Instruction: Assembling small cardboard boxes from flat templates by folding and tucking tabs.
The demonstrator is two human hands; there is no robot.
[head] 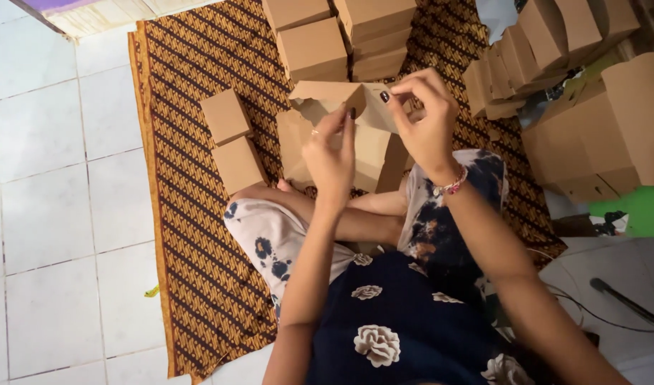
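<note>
Brown cardboard box blank (341, 100), held above the lap over the patterned mat (198, 235), is pinched at its top fold by the left hand (330, 153) and right hand (426, 121); crease firmly along the score, keeping edges aligned.

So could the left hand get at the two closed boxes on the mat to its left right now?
Probably not at once: the left hand is pinching the cardboard piece together with the right hand. Nothing lies between it and the two boxes once it lets go.
</note>
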